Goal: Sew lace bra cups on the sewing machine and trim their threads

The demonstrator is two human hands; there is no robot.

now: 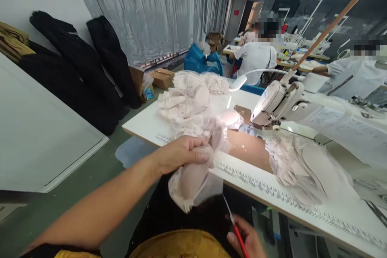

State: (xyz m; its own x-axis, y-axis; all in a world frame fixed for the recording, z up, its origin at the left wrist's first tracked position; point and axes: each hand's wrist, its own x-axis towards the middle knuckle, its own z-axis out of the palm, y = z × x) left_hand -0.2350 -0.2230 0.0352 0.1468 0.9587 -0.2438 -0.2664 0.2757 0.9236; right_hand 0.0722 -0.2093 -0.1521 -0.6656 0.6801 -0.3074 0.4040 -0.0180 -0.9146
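Note:
My left hand (187,155) pinches a pale pink bra (190,179) with moulded cups, lace and sheer mesh. One cup hangs over my lap below the table's front edge, while the other part (219,135) rises towards the tabletop. Low in the view, my right hand (246,236) is closed round a red-handled tool (238,238). Its thin metal tip points up towards the hanging mesh, apart from it as far as I can see; the exact kind of tool is unclear. Another pale cup (231,117) lies by the needle of the white sewing machine (281,102).
Piled lace pieces (187,105) cover the table's left side. More pale cups (305,165) lie to the right. A printed ruler (272,191) runs along the front edge, with dark scissors (376,213) at far right. Co-workers (256,56) sit beyond.

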